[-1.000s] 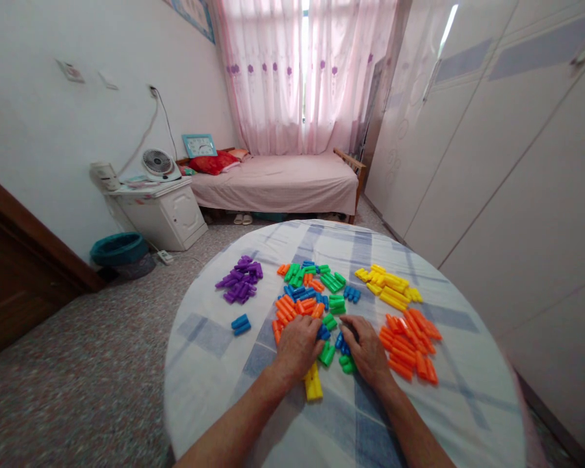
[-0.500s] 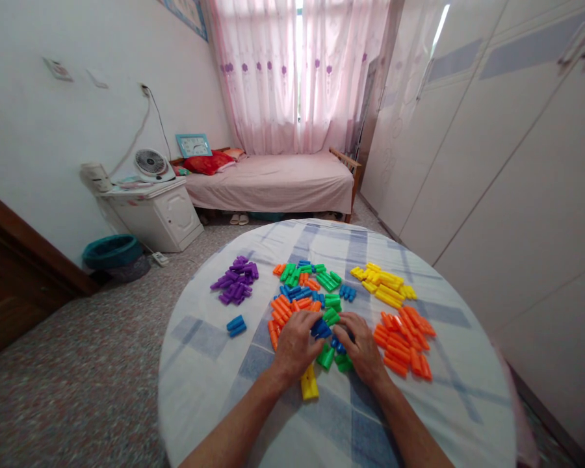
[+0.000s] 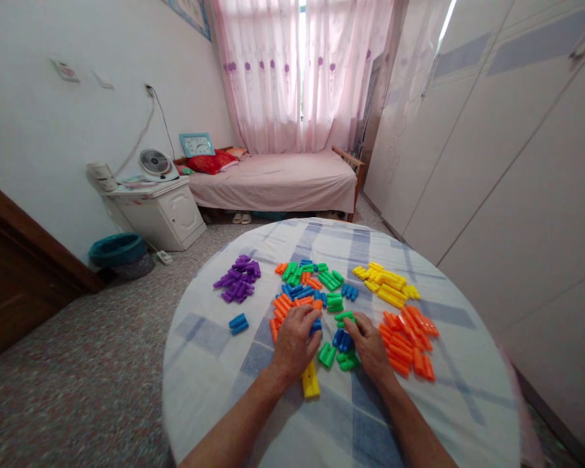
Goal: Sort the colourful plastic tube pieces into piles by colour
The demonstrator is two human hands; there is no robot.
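My left hand (image 3: 296,344) has its fingers curled round a blue plastic building piece (image 3: 316,326), which is mostly covered by the fingers. Between the thumb and fingers of my right hand (image 3: 369,348) is a green plastic piece (image 3: 344,318), made of joined rounded tubes. Just below the right hand's fingertips lie a dark blue piece (image 3: 342,340) and green pieces (image 3: 347,361). Another green piece (image 3: 327,355) rests between the two hands. A yellow piece (image 3: 311,382) lies beside my left wrist, and orange pieces (image 3: 283,305) sit beyond the left hand, partly hidden by it.
On the round cloth-covered table (image 3: 214,403) are a purple pile (image 3: 238,279), a yellow pile (image 3: 387,285) and an orange pile (image 3: 408,341). A lone blue piece (image 3: 238,324) lies at left. Mixed green, blue and orange pieces fill the middle. A bed (image 3: 273,182) stands beyond.
My hands have moved apart. The blue piece has gone left with my left hand, and the green piece has shifted right in my right hand, uncovering the dark blue piece below.
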